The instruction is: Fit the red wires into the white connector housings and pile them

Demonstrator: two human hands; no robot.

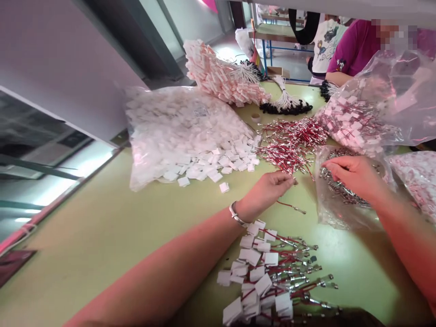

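My left hand (270,188), wearing a white band at the wrist, is closed in a pinch on a short red wire (285,204). The wire's free end, tipped with a metal terminal, trails below the fingers. My right hand (354,175) is over an open clear bag of small metal terminals (345,193). Its thumb and fingers are pressed together; whatever lies between them is too small to make out. Just beyond my left hand is a heap of red wires with metal ends (293,141). Nearer me lie several red wires with white connector housings (250,256).
A large clear bag spills white housings (190,131) at the left. Behind are pink-white connector bundles (221,75), a white cable bundle with black ends (284,100) and a tape roll (255,118). Another bag of wired housings (350,116) stands right, near a person in a purple shirt (354,50).
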